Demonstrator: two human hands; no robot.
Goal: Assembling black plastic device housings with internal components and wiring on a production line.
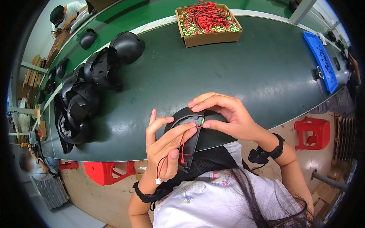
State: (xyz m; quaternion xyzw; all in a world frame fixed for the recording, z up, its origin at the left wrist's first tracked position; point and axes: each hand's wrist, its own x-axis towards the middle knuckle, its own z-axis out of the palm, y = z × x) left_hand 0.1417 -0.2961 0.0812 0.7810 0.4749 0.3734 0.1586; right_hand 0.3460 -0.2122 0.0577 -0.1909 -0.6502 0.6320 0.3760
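Beyond both hands' fingers (197,125) grasping a black helmet (188,131), a cardboard box (208,38) holds red-wired parts (207,17) (tangled).

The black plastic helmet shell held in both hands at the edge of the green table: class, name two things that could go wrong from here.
1. The thin red and black wire loops loose between the left hand and the black plastic helmet shell; a tug could snag it or pull it free.
2. The shell sits at the green table's near edge, propped by the right hand; if the fingers slip, it could drop.
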